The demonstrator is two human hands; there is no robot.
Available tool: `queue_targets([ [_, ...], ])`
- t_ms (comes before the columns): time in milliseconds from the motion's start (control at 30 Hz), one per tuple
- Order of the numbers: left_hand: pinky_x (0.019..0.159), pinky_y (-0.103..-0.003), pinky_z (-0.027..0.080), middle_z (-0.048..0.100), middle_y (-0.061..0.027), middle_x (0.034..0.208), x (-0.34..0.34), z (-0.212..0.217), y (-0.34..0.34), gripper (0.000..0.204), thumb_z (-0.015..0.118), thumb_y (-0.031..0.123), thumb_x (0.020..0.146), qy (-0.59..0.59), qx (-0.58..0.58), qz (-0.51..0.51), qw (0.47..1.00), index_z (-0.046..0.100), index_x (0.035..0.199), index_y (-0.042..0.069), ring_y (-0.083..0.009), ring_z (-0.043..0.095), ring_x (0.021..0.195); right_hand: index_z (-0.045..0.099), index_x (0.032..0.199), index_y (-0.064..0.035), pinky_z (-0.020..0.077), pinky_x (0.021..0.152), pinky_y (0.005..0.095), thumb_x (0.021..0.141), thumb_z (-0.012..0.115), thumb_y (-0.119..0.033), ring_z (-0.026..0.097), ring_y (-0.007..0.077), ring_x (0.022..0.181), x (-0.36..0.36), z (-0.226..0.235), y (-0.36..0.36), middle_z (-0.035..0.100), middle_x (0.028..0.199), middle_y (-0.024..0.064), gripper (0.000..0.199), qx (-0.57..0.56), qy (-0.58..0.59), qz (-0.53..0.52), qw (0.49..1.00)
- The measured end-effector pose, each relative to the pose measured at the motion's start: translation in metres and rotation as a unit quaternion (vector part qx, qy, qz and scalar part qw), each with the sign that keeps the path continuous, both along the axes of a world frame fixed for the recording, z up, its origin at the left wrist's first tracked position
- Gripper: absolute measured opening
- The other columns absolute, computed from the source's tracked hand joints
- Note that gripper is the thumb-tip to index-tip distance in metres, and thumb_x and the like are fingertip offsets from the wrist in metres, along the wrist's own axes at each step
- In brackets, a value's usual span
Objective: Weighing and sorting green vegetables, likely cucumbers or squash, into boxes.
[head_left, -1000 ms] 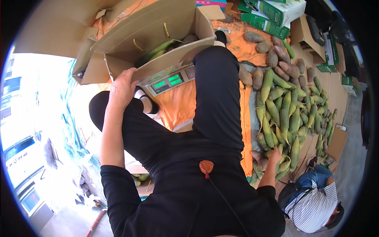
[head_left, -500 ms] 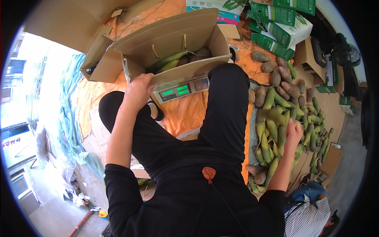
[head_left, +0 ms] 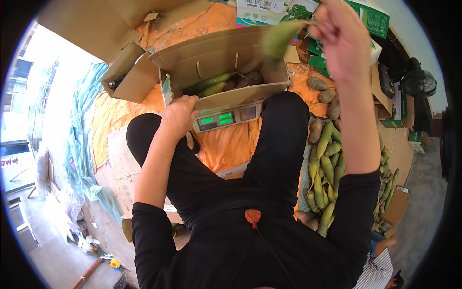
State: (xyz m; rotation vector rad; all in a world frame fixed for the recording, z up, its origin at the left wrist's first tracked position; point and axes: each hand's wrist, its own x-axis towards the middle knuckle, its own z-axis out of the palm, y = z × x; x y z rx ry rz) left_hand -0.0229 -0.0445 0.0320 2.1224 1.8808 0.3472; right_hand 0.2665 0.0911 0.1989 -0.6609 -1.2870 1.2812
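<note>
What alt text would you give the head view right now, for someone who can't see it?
Seen from above, a seated person's right hand lifts a green corn cob over an open cardboard box standing on a scale, while the left hand grips the box's near rim. More cobs lie piled at the right.

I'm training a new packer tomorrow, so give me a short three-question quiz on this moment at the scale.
1. True or false: the right hand holds a green vegetable raised above the cardboard box.
2. What does the left hand grip?
A. the box's near edge
B. the scale's display
C. a plastic bag
3. Fill in: the box sits on a weighing ____ with green lit digits.

Key:
1. True; it is blurred, lifted over the box's right end.
2. A; the fingers curl over the near wall.
3. Scale; more green vegetables lie in a pile on the person's right.
</note>
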Motion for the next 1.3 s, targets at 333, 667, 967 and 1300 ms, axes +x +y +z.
queue_targets([
  [333,0.083,-0.043,0.046,0.060,-0.0196,0.101,-0.002,-0.005,-0.001,0.037,0.065,0.007,0.077,-0.018,0.005,0.002,1.000,0.057,0.113,0.002,-0.0381,0.057,0.096,0.063,0.095,-0.0072,0.0458,0.070,0.0251,0.089,0.061,-0.032,0.056,0.0079,0.082,-0.029,-0.107,0.027,0.061,0.087,0.0007,0.026,-0.098,-0.401,0.024,0.910],
  [667,0.094,-0.040,0.043,0.054,-0.0187,0.121,0.006,0.000,-0.003,0.048,0.064,0.003,0.077,-0.035,0.060,-0.021,0.997,0.051,0.123,0.000,-0.0362,0.051,0.112,0.060,0.091,-0.0071,0.0446,0.059,0.0228,0.090,0.057,-0.021,0.056,0.0082,0.067,0.161,-0.244,-0.044,0.059,0.078,-0.0008,0.014,-0.290,-0.345,-0.125,0.884],
  [967,0.094,-0.040,0.043,0.054,-0.0183,0.120,0.010,0.001,-0.001,0.052,0.065,0.003,0.077,-0.011,0.047,-0.019,0.999,0.049,0.127,0.004,-0.0356,0.052,0.111,0.060,0.091,-0.0049,0.0448,0.045,0.0292,0.086,0.056,-0.012,0.060,0.0148,0.058,0.234,-0.412,-0.248,0.062,0.073,0.0065,0.010,-0.532,-0.492,-0.081,0.685],
  [1300,0.093,-0.040,0.043,0.054,-0.0180,0.120,0.013,-0.004,0.002,0.053,0.065,0.004,0.077,-0.018,0.044,-0.020,0.999,0.048,0.128,0.005,-0.0358,0.052,0.111,0.061,0.086,0.0012,0.0471,0.047,0.0313,0.089,0.053,-0.021,0.061,0.0195,0.057,0.231,-0.484,-0.328,0.063,0.070,0.0090,0.024,-0.574,-0.303,-0.130,0.750],
])
